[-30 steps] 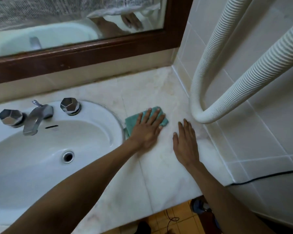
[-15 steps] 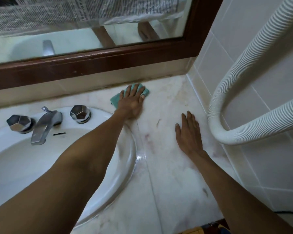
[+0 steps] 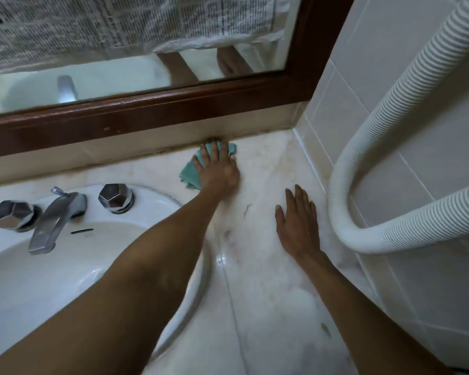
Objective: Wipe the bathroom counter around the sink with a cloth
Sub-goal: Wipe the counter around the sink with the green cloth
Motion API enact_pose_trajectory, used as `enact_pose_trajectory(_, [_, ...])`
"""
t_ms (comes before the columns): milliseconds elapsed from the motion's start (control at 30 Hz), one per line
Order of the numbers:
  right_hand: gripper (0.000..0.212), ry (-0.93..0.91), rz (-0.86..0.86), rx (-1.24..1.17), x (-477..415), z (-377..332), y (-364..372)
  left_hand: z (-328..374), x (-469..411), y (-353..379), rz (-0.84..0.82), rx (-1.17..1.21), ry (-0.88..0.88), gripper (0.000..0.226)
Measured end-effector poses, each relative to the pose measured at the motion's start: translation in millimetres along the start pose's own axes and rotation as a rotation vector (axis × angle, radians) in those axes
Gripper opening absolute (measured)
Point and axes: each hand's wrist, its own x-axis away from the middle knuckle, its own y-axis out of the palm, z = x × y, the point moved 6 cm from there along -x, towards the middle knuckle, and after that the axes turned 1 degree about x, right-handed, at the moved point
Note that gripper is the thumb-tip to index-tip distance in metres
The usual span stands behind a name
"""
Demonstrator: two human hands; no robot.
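Observation:
A teal cloth [image 3: 190, 173] lies on the pale marble counter [image 3: 268, 266] at its back edge, right of the white sink [image 3: 38, 266]. My left hand [image 3: 217, 169] presses flat on the cloth, fingers spread toward the backsplash, covering most of it. My right hand [image 3: 298, 220] rests flat on the bare counter to the right, fingers apart, holding nothing. Some reddish marks and a wet streak show on the counter between the hands.
A chrome faucet [image 3: 54, 217] with two faceted knobs [image 3: 115, 197] sits at the sink's back. A wood-framed mirror [image 3: 146, 112] runs along the back wall. A white corrugated hose [image 3: 363, 185] loops down the tiled right wall near my right hand.
My left hand has pushed the cloth away from me, from beside the sink rim to the back edge under the mirror. My right hand has stayed flat on the counter.

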Motion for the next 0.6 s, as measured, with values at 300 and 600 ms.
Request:
enact_pose_trajectory(300, [0.050,0.081,0.056,0.018,5,25,-8,44,73,42,-0.116,-0.101,0.575,0.056])
enact_pose_trajectory(600, [0.054,0.121,0.071,-0.041,7,40,-4,99,-18,27,-0.095,-0.030,0.290,0.058])
